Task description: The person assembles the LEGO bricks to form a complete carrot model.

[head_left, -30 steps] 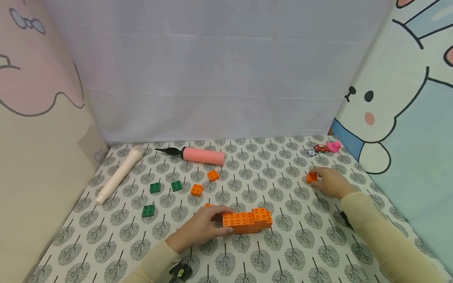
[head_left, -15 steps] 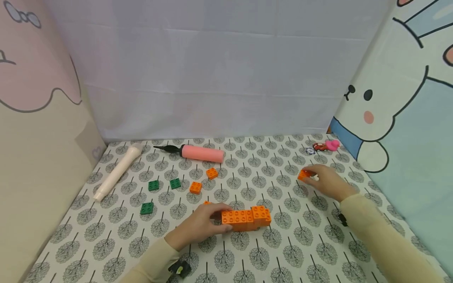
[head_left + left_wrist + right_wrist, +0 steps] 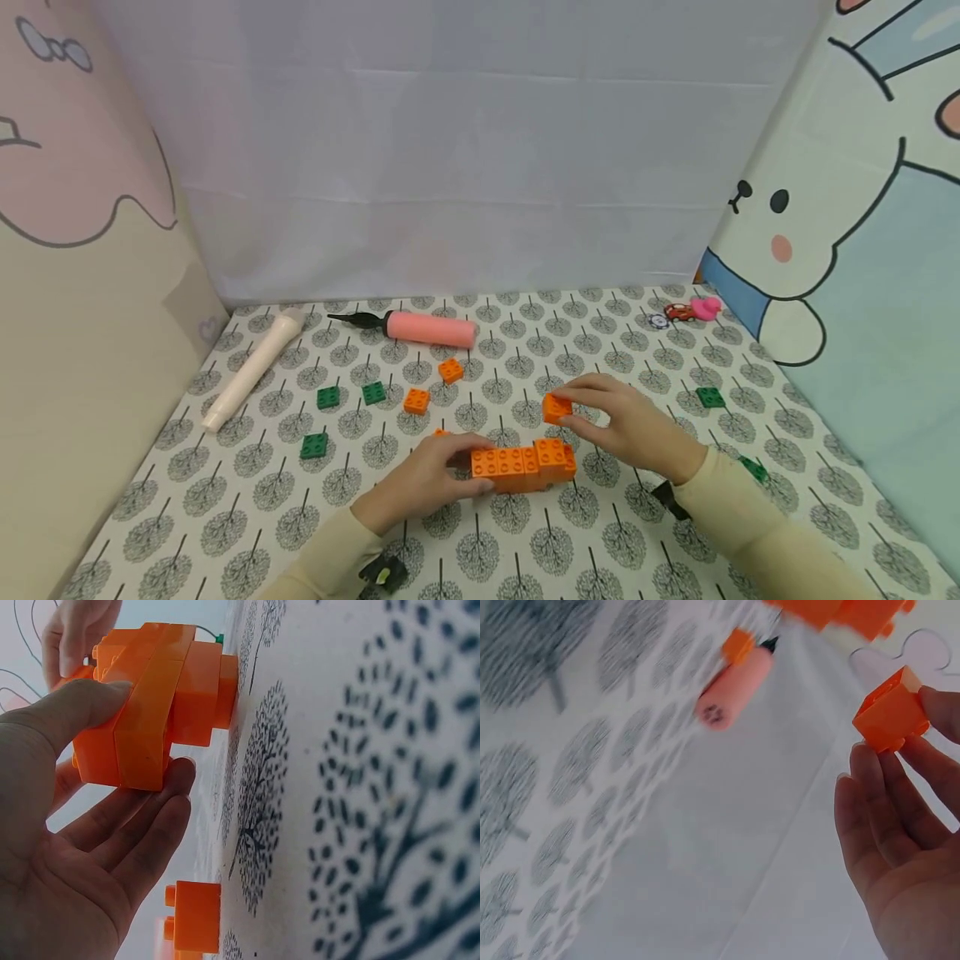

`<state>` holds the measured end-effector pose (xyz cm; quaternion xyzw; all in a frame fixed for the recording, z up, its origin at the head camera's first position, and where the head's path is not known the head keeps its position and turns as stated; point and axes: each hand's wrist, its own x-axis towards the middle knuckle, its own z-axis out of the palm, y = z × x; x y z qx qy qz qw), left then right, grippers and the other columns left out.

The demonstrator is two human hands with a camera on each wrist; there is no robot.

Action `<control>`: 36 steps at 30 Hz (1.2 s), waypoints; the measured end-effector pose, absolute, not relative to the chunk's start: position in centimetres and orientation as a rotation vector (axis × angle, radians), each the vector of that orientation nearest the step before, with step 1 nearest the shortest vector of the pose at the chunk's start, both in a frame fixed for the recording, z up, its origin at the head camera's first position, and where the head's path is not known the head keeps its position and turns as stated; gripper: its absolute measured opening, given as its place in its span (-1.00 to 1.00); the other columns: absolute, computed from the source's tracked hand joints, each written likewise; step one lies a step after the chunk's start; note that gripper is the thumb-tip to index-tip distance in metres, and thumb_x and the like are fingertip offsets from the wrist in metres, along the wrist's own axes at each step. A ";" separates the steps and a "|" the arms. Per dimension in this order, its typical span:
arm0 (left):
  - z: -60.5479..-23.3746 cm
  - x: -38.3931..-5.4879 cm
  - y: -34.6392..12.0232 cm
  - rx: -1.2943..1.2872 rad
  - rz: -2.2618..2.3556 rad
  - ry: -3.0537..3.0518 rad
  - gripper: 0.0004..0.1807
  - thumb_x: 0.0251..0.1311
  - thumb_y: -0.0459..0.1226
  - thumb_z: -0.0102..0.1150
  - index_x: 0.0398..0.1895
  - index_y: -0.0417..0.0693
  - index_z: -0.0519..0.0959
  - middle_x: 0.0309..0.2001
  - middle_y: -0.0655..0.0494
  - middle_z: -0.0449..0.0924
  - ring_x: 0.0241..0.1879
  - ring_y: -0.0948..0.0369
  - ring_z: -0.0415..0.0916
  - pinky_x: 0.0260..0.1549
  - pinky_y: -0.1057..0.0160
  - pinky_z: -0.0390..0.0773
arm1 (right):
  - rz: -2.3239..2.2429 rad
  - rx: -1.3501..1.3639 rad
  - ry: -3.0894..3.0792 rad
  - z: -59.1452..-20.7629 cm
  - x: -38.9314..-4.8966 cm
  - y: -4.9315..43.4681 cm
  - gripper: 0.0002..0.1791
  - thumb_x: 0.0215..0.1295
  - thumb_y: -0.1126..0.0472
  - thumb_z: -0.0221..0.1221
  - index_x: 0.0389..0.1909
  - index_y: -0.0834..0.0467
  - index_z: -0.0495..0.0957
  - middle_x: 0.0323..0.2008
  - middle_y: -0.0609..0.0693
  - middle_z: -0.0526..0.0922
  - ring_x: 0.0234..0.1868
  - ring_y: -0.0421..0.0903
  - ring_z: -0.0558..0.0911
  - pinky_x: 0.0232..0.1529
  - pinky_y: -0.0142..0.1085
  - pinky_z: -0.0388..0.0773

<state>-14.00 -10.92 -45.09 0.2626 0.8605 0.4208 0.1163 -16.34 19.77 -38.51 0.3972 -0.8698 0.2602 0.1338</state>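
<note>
Orange toy brick (image 3: 557, 409), pinched in right hand (image 3: 626, 425), beyond right end of crosswise brick row (image 3: 512, 478); left hand (image 3: 422, 485) grips left end.

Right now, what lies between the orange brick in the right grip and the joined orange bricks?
Nothing: the head view shows only a strip of patterned cloth between the orange brick in the right grip and the joined bricks.

Head: high, facing forward-down over worktop (image 3: 247, 533). Wrists: close, rolled sideways; left shares orange brick assembly (image 3: 506, 472) with head, right pink pump (image 3: 431, 329).
</note>
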 end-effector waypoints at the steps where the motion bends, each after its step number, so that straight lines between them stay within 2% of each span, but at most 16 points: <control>1: -45.1 -14.0 -10.9 0.771 1.230 2.523 -0.48 0.14 0.05 0.38 0.19 0.28 0.59 0.11 0.34 0.61 0.01 0.35 0.53 0.16 0.12 0.52 | 0.760 1.188 -2.492 -38.5 -16.0 19.3 -0.58 0.25 0.19 0.36 0.14 0.13 0.63 0.03 -0.03 0.65 0.03 -0.09 0.63 0.01 -0.17 0.65; 6: -45.1 -14.0 -10.9 0.787 1.254 2.511 -0.51 0.15 -0.01 0.39 0.18 0.26 0.59 0.06 0.34 0.63 -0.05 0.37 0.56 0.08 0.21 0.57 | 0.797 1.316 -2.420 -38.8 -14.9 17.4 -0.59 0.26 0.17 0.34 0.13 0.14 0.63 0.03 -0.03 0.64 0.02 -0.10 0.62 0.01 -0.22 0.64; 12: -45.1 -14.0 -10.8 0.795 1.280 2.490 -0.52 0.17 -0.04 0.39 0.18 0.22 0.59 0.02 0.32 0.64 -0.09 0.38 0.57 0.00 0.27 0.59 | 0.777 1.377 -2.470 -39.7 -14.3 16.2 -0.58 0.25 0.16 0.34 0.13 0.12 0.63 0.05 0.00 0.64 0.03 -0.09 0.62 0.06 -0.20 0.63; 25: -45.0 -14.0 -10.8 0.804 1.271 2.489 -0.52 0.19 -0.03 0.38 0.19 0.23 0.58 -0.03 0.32 0.64 -0.13 0.38 0.57 -0.03 0.29 0.60 | 0.830 1.234 -2.697 -40.6 -13.7 16.2 -0.59 0.31 0.08 0.29 0.17 -0.01 0.61 0.09 -0.11 0.60 0.05 -0.15 0.59 0.10 -0.13 0.61; 30: -45.0 -14.0 -10.8 0.795 1.267 2.494 -0.52 0.19 -0.03 0.37 0.19 0.23 0.58 -0.03 0.32 0.64 -0.13 0.38 0.57 -0.03 0.29 0.60 | 0.875 1.186 -2.725 -40.7 -13.7 16.1 -0.60 0.29 0.08 0.31 0.15 -0.04 0.62 0.08 -0.12 0.62 0.08 -0.14 0.59 0.12 -0.10 0.59; 36: -44.9 -14.0 -10.8 0.795 1.253 2.505 -0.51 0.17 -0.03 0.38 0.20 0.24 0.58 -0.01 0.33 0.64 -0.12 0.38 0.56 -0.02 0.28 0.58 | 1.001 1.176 -2.750 -40.6 -13.9 16.0 -0.60 0.26 0.10 0.33 0.13 -0.06 0.63 0.06 -0.23 0.62 0.07 -0.22 0.58 0.14 -0.13 0.57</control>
